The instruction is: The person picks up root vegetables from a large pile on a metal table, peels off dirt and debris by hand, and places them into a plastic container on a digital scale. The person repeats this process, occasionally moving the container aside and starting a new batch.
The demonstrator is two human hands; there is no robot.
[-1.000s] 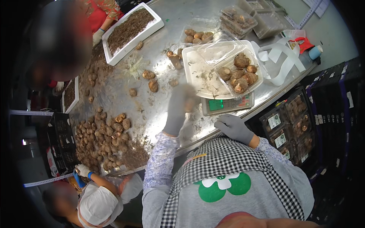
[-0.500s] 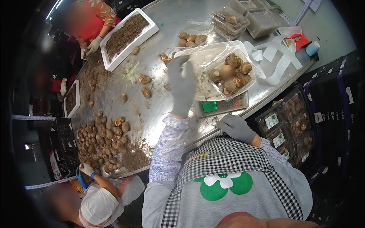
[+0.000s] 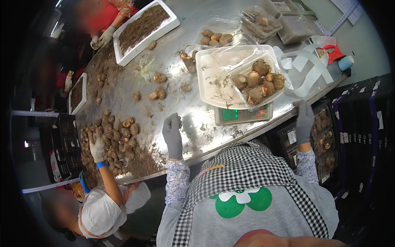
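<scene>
My left hand, in a grey glove, hovers over the bare steel table with its fingers upright and loosely apart; nothing shows in it. To its right a small scale carries a white tray and a clear plastic container full of brown, soil-covered roots. My right hand, also in a grey glove, rests at the table's right edge beside the scale, fingers spread, holding nothing.
Loose roots lie mid-table and a large pile sits at the left, where a co-worker's gloved hand works. A white tray of soil, filled clear containers, white strips and black crates surround the area.
My left hand has pulled back from the tray on the scale toward me. My right hand has moved from the table's near edge out to the right, past the scale.
</scene>
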